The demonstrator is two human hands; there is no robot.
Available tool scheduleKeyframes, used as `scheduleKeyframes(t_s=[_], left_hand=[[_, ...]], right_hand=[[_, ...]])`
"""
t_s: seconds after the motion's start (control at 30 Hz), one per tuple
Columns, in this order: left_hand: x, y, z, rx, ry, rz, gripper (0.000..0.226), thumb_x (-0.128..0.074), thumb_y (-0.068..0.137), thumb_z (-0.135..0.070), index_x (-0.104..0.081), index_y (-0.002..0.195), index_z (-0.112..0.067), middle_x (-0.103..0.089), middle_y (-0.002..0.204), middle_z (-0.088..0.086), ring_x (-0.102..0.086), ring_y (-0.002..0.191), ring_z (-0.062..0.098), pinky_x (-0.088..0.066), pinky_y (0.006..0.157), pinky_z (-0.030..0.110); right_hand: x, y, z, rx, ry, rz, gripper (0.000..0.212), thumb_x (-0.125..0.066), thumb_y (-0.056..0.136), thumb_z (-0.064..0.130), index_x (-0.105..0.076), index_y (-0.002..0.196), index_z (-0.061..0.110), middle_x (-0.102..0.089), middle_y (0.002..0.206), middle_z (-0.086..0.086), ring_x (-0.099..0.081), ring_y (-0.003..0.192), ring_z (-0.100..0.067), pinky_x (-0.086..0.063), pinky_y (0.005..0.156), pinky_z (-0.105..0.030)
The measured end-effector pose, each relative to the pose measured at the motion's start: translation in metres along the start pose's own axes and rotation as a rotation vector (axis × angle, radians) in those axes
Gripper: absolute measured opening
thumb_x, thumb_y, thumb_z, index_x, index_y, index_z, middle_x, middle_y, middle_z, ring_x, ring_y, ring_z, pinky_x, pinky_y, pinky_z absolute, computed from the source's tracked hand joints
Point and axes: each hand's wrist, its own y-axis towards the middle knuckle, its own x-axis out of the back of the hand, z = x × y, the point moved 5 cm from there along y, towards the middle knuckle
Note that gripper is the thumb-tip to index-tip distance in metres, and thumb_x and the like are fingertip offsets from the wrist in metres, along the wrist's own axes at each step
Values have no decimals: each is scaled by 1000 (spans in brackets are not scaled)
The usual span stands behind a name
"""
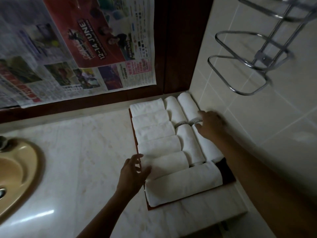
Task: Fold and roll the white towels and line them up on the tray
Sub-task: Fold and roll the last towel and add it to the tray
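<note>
Several rolled white towels [159,145] lie packed side by side on a dark tray [227,174] in the counter's right corner. A longer roll [183,184] lies across the tray's near end. My left hand [132,170] has relaxed fingers touching the left end of a roll at the tray's left edge. Farther back by the tiled wall, my right hand [209,124] rests its fingers on the end of a rolled towel [188,105]; I cannot tell whether it grips the roll.
A pale marble counter [85,152] runs left to a beige sink basin [18,170]. Newspaper [77,45] covers the surface behind the counter. A chrome wire rack [253,54] juts out from the tiled right wall above the tray.
</note>
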Motion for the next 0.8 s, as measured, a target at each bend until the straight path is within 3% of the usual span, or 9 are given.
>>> scheduleKeyframes(t_s=[0.13,0.23,0.3,0.5,0.8], left_hand=[[13,34,-14,-16,29,-91,55,-76,92,-35,-55,140,-22,-59,121,5,-66,87,9,-46,63,9],[14,55,-19,2,9,-101,61,-74,94,-31,-49,149,-22,-56,128,6,-65,98,18,-57,81,31],[10,67,-19,10,49,-68,63,-72,95,-32,-47,152,-25,-57,131,7,-64,108,24,-56,93,40],[-1,75,-16,0,121,-21,54,-69,96,-36,-54,148,-30,-61,125,9,-63,107,25,-45,89,26],[0,70,-18,14,110,-23,52,-69,97,-36,-55,147,-28,-60,131,10,-63,110,25,-48,93,29]], right_hand=[[9,40,21,1,4,47,66,-61,99,35,-33,157,19,-46,143,-25,-48,130,-41,-44,102,-49],[3,60,34,45,-67,73,66,-59,99,37,-32,158,25,-47,142,-23,-52,124,-40,-47,98,-48],[-4,67,41,73,-104,126,64,-56,101,34,-31,159,26,-42,149,-23,-50,129,-40,-45,103,-48],[-12,68,38,116,-265,93,49,-52,103,26,-44,151,16,-56,134,-22,-51,124,-35,-43,104,-45],[-17,66,32,132,-201,56,55,-58,100,33,-44,151,18,-52,136,-23,-51,123,-38,-45,103,-47]])
